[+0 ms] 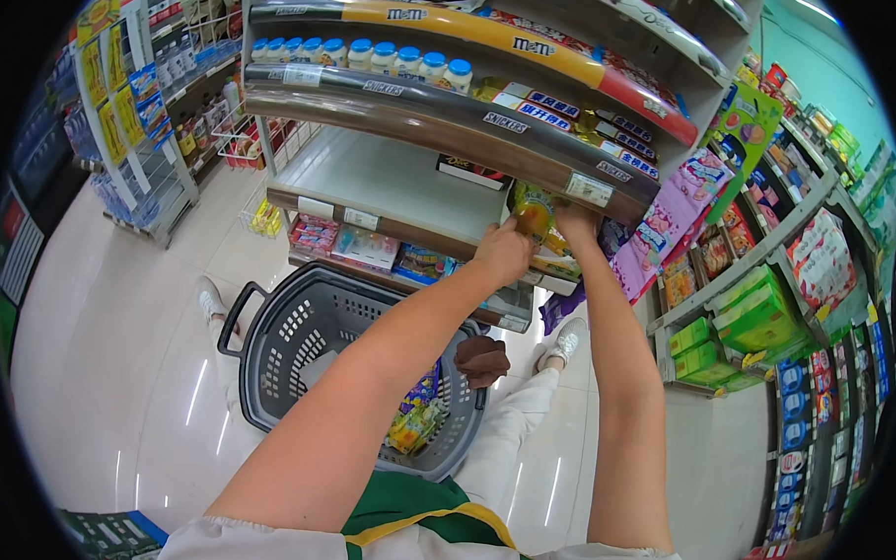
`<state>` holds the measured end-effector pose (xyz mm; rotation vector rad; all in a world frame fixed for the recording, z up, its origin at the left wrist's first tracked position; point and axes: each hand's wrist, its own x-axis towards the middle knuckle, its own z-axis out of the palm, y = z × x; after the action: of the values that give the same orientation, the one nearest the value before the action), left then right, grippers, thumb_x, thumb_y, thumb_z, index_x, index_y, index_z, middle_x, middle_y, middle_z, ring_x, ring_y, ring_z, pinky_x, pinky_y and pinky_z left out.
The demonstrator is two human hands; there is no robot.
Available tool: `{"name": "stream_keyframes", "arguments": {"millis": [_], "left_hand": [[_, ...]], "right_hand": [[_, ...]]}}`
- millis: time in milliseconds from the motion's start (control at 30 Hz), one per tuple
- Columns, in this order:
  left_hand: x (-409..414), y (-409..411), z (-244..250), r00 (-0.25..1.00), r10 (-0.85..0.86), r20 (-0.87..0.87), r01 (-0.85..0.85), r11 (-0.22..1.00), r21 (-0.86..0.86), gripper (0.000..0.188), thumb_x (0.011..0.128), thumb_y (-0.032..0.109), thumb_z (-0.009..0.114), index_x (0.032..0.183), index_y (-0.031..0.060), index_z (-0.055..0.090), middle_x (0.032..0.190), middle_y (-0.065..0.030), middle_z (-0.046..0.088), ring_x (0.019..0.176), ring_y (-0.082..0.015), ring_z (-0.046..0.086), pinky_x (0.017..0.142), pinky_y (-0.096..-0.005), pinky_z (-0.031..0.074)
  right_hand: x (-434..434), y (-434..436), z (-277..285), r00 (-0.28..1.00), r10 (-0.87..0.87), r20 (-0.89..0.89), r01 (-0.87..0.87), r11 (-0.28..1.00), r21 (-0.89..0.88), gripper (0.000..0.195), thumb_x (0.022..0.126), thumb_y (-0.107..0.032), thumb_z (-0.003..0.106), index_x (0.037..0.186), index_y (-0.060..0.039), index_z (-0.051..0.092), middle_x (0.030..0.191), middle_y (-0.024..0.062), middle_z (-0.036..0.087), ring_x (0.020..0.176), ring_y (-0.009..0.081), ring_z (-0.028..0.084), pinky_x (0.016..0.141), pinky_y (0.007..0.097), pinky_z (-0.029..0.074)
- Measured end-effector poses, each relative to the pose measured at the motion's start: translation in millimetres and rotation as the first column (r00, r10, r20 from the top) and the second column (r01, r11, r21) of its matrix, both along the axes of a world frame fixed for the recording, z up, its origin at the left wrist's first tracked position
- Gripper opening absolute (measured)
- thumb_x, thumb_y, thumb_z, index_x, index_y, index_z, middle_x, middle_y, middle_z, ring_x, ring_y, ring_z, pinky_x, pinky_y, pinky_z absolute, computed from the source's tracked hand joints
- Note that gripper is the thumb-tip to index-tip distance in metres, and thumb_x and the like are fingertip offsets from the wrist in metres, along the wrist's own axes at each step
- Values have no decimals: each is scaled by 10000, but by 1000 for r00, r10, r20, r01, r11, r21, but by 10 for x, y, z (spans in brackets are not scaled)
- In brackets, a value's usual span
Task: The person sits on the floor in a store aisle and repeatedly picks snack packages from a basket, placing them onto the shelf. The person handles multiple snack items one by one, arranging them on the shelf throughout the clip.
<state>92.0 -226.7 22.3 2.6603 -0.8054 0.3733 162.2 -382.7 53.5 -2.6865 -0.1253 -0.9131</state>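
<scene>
A glossy yellow-green snack packet (533,209) with a fruit picture is at the right end of the lower grey shelf (377,177). My left hand (506,252) grips its lower left side. My right hand (577,225) holds its right side, the fingertips partly hidden by the packet and the shelf above. More yellow packaging (556,258) shows just beneath, near the shelf's front edge. To the left of the packet lies a dark Dove box (472,170). Below my arms, a grey plastic shopping basket (278,378) contains green-yellow packets (416,425) and purple packets (423,386).
Brown cloth (482,361) is bunched at the basket's right rim. Above my hands juts a shelf edge (439,113) below blue-capped bottles (383,55). Pink hanging packs (661,228) flank the right side. Boxed sweets (364,246) fill the bottom shelf. My shoes (564,339) straddle the basket.
</scene>
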Motion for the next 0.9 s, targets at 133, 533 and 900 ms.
{"name": "stream_keyframes", "arguments": {"millis": [133, 533, 900], "left_hand": [[-10, -3, -35, 1000, 8, -17, -7, 999, 37, 324, 905, 301, 439, 847, 83, 672, 870, -74, 661, 1097, -267, 459, 821, -438, 414], [-49, 2, -2, 998, 19, -64, -22, 999, -46, 306, 901, 290, 442, 874, 83, 665, 906, -50, 651, 1064, -228, 453, 823, -416, 419], [-74, 16, 11, 998, 14, -63, -17, 999, -51, 261, 888, 278, 466, 959, 81, 622, 1037, -63, 578, 1087, -243, 436, 833, -438, 429]], "right_hand": [[105, 126, -41, 996, 38, -85, -24, 987, 160, 594, 759, -391, 630, 1201, -24, 482, 1236, 228, 474, 1145, 386, 445, 956, 414, 358], [39, 314, 70, 968, -77, -237, 75, 997, -16, 646, 713, -277, 671, 1279, -66, 439, 1300, 196, 436, 1203, 349, 406, 996, 416, 323], [106, -33, -127, 987, -134, 88, 134, 991, 6, 468, 775, -300, 601, 1148, -25, 540, 1187, 258, 502, 1110, 405, 464, 917, 424, 394]]}}
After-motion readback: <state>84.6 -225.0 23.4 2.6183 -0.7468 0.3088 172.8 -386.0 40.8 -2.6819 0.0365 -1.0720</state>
